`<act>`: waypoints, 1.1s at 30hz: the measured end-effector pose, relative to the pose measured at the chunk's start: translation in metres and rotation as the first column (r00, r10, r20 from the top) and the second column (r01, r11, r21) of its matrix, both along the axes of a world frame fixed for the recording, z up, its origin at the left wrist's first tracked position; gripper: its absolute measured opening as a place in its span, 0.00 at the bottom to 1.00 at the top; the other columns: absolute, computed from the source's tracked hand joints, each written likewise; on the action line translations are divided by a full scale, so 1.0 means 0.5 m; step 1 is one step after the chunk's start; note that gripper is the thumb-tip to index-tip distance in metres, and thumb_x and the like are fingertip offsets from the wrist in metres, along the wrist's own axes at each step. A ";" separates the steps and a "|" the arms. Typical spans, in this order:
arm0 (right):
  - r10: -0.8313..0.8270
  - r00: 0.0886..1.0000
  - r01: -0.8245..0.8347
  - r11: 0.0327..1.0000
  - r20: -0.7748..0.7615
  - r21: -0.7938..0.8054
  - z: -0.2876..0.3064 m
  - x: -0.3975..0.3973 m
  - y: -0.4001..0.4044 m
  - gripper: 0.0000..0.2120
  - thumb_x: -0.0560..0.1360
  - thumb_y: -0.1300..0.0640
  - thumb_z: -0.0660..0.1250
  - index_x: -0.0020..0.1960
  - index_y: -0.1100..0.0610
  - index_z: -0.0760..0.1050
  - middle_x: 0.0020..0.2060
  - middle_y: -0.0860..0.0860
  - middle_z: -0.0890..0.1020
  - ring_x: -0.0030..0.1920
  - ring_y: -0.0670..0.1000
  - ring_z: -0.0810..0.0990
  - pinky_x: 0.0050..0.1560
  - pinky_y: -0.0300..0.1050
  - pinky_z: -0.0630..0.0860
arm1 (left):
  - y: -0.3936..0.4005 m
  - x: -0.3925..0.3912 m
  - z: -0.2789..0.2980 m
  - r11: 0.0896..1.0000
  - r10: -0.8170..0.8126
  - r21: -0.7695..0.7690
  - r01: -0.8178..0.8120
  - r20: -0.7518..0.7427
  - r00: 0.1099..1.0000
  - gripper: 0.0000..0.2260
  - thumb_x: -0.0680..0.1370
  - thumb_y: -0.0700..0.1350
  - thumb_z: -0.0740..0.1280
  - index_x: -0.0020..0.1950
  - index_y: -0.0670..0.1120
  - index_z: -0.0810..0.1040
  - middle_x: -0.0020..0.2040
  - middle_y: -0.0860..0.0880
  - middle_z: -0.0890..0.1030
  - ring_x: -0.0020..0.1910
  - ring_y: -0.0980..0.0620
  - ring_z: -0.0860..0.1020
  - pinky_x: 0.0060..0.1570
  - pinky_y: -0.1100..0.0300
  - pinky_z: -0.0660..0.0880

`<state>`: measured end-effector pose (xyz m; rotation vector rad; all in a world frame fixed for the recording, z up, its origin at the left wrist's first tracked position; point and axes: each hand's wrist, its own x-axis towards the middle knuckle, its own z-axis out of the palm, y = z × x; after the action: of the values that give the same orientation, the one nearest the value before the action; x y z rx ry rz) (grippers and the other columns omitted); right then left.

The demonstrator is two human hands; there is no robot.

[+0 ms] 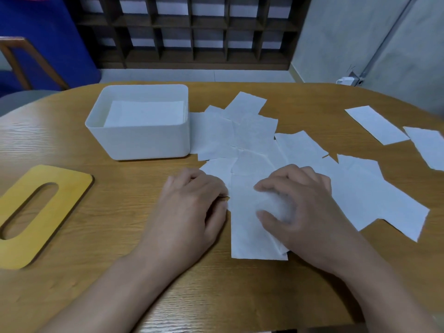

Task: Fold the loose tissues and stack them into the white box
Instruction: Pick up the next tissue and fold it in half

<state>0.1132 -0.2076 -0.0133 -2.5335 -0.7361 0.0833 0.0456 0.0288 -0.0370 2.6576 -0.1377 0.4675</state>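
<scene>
— Wood-grain surface (pixel 108 280) fills most of what we see, with a dark lattice shelf (pixel 187 30) against the far wall at twelve o'clock and a blue panel (pixel 48 39) at ten. Where do we have the white box?

— We see the white box (pixel 141 140) at eleven o'clock from our hands, open at the top, with a flat stack of folded tissues (pixel 144 114) lying inside it. A yellow slotted lid (pixel 60 203) lies flat on the surface at nine o'clock, well apart from the box.

— And the loose tissues?

— We have the loose tissues (pixel 252 138) spread in an overlapping heap from just beside the box's right wall out toward three o'clock, and two more sheets (pixel 377 123) lie apart at two o'clock.

— What are our hands doing?

— Our right hand (pixel 302 203) sits on the nearest tissue (pixel 249 236), fingers (pixel 264 186) curled and thumb bent in, bunching the paper under the palm. Our left hand (pixel 192 207) lies palm down at that sheet's left edge, fingers curled with the tips at the paper; we cannot tell whether they pinch it.
</scene>
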 end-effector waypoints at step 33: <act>-0.028 0.975 0.130 0.875 -0.219 0.467 0.013 -0.005 0.117 0.08 0.79 0.48 0.78 0.57 0.41 0.84 0.42 0.47 0.84 0.37 0.44 0.78 0.39 0.34 0.72 | 0.099 -0.042 0.021 0.678 0.072 -0.726 -0.115 -0.091 0.993 0.16 0.82 0.37 0.74 0.63 0.57 0.83 0.44 0.51 0.85 0.41 0.46 0.80 0.41 0.57 0.77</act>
<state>0.1105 -0.1489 -0.0066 -2.0374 -0.4932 0.1171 0.0244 0.0783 -0.0265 1.8725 0.1796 0.3735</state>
